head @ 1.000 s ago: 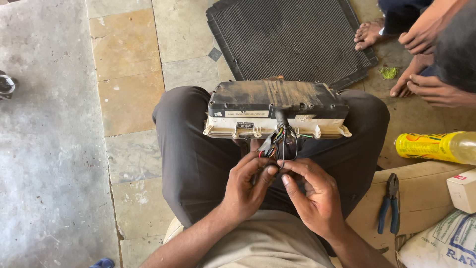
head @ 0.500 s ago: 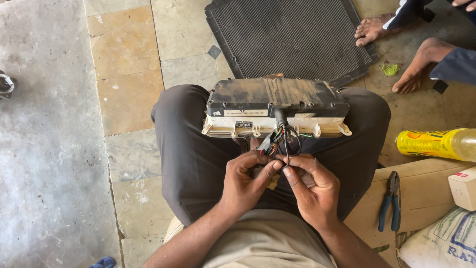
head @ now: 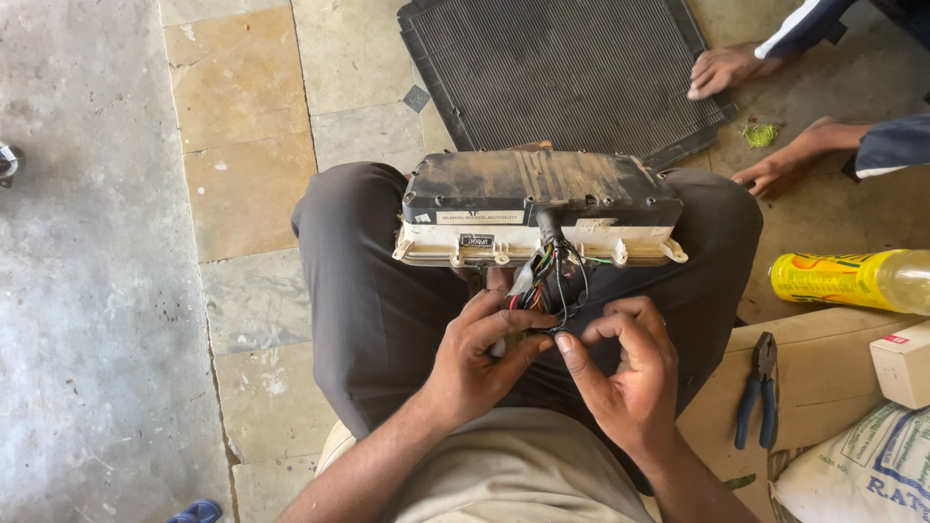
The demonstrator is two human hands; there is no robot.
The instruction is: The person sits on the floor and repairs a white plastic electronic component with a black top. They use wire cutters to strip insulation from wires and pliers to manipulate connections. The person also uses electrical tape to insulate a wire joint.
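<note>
Both hands, the left hand (head: 475, 363) and right hand (head: 625, 373), are pinching thin, floppy wires (head: 547, 281) hanging at 6 o'clock from the rigid, probably heavyish instrument cluster (head: 538, 208), which looks best gripped by its casing.

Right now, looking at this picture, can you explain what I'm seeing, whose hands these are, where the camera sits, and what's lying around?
The camera sits on a person's head and looks down at their lap. A dusty black and cream box rests on their knees, with a bunch of coloured wires coming out of it. Their left hand and right hand pinch those wires between the fingertips. On the stone floor ahead lies a black ribbed panel, and another person's hand rests on it. To the right are blue-handled pliers on cardboard, a yellow bottle and a white sack.
</note>
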